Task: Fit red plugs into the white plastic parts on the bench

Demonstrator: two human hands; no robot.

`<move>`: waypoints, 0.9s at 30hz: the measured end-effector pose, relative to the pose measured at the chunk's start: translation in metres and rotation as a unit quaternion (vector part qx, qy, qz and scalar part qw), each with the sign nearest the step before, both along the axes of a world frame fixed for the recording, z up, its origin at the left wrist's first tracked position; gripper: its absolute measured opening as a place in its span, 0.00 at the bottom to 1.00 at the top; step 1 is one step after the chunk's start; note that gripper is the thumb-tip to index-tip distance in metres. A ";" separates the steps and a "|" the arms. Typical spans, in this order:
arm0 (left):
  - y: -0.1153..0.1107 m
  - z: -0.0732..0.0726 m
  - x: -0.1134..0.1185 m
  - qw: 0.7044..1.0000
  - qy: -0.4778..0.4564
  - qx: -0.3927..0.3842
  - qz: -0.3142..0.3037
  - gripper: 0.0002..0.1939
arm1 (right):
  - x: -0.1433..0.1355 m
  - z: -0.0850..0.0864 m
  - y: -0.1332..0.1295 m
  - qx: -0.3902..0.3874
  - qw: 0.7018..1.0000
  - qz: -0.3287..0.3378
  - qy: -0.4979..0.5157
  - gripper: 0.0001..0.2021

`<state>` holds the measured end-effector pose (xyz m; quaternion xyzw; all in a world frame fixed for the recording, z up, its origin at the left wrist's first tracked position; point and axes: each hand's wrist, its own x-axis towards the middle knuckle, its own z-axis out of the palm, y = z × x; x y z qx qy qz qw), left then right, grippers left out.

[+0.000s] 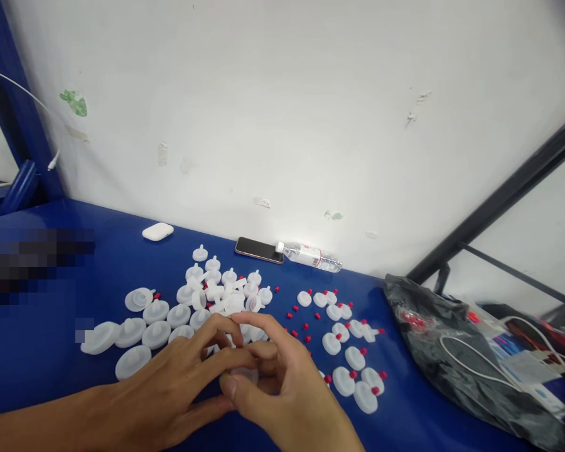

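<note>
Both hands (245,383) pinch a white disc (245,375); bottle (311,256) label unreadable.

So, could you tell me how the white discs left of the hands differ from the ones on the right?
The left cluster of discs is plain white, with no red caps that I can see on most; the right group of discs each carries a small red cap. The left cluster is heaped together and touching; the right group lies more spread out. Both are round white plastic pieces on the blue table.
</note>
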<state>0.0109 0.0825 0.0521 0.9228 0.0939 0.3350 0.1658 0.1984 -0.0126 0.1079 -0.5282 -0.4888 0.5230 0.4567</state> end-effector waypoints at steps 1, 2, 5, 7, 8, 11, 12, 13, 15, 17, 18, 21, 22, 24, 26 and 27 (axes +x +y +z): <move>0.000 -0.001 0.000 1.000 -0.003 0.001 0.001 0.22 | 0.000 -0.001 0.001 0.002 1.000 -0.001 0.012 0.31; 0.001 -0.002 0.000 1.000 -0.004 0.002 0.002 0.22 | 0.000 -0.003 0.002 0.005 1.000 -0.005 0.021 0.31; 0.001 -0.004 -0.001 1.000 -0.003 0.001 0.006 0.23 | -0.001 -0.007 0.005 0.003 0.998 -0.017 0.053 0.33; 0.001 -0.004 -0.001 1.000 0.000 -0.001 0.004 0.23 | 0.000 -0.009 0.005 -0.003 0.998 -0.016 0.065 0.34; 0.001 -0.004 -0.001 1.000 0.000 -0.002 0.002 0.23 | 0.000 -0.009 0.005 -0.002 0.998 -0.014 0.068 0.33; 0.001 -0.002 0.001 1.000 -0.009 -0.001 0.007 0.22 | -0.002 -0.006 0.004 0.012 0.999 -0.020 0.036 0.29; 0.001 -0.002 0.002 1.000 -0.012 -0.001 0.010 0.21 | -0.003 -0.005 0.003 0.018 0.999 -0.028 0.005 0.28; 0.001 -0.001 0.002 1.000 -0.018 -0.003 0.013 0.20 | -0.004 -0.003 0.002 0.025 0.998 -0.035 -0.034 0.27; 0.002 0.000 0.003 1.000 -0.026 -0.003 0.010 0.17 | -0.007 0.000 -0.001 0.036 0.991 -0.049 -0.119 0.25; 0.001 0.002 0.003 1.000 -0.027 -0.005 0.005 0.16 | -0.007 0.003 -0.005 0.043 0.980 -0.061 -0.182 0.22; 0.001 0.002 0.002 1.000 -0.023 -0.005 0.007 0.17 | -0.007 0.004 -0.007 0.048 0.975 -0.070 -0.203 0.21; -0.001 0.002 -0.001 0.999 0.017 -0.016 0.035 0.27 | 0.002 0.009 -0.012 0.078 0.959 -0.117 -0.247 0.16; -0.001 0.001 -0.002 0.998 0.036 -0.019 0.044 0.29 | 0.006 0.012 -0.014 0.086 0.951 -0.137 -0.263 0.15; -0.001 0.000 -0.002 0.996 0.070 -0.013 0.059 0.31 | 0.017 0.018 -0.018 0.089 0.935 -0.167 -0.299 0.17; -0.001 -0.001 -0.001 0.995 0.078 0.009 0.066 0.29 | 0.028 0.025 -0.023 0.080 0.922 -0.189 -0.328 0.23; -0.001 -0.001 0.000 0.995 0.073 0.022 0.066 0.27 | 0.034 0.028 -0.026 0.077 0.916 -0.202 -0.338 0.24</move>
